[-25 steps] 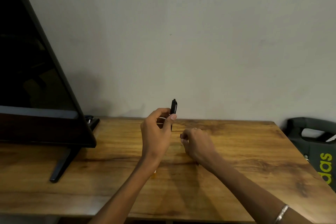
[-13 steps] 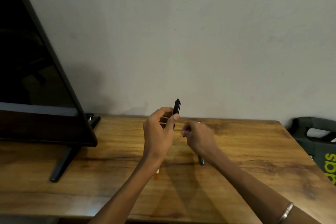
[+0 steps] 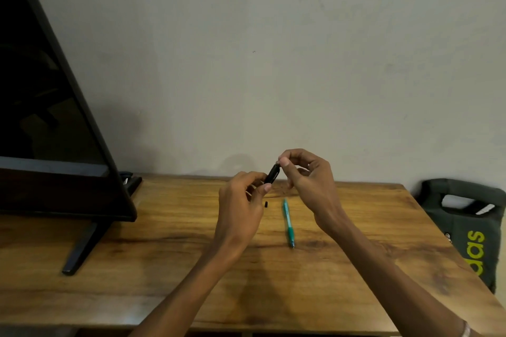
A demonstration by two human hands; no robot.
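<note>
A short black pen piece (image 3: 273, 173) is held tilted above the wooden table (image 3: 164, 254). My left hand (image 3: 243, 208) pinches its lower end between thumb and fingers. My right hand (image 3: 309, 180) pinches its upper end with thumb and forefinger. A teal pen (image 3: 288, 223) lies on the table just below and between my hands, its tip pointing toward me. A tiny black part (image 3: 266, 204) shows beside my left hand; whether it lies on the table or hangs from my hand I cannot tell.
A large black TV (image 3: 49, 117) on a slanted black foot (image 3: 82, 246) fills the left side. A grey bag with yellow-green lettering (image 3: 471, 227) sits beyond the table's right edge. A plain wall stands close behind the table.
My right hand rose from the table and took hold of the top of the black piece. The teal pen, hidden under that hand before, now lies in plain sight.
</note>
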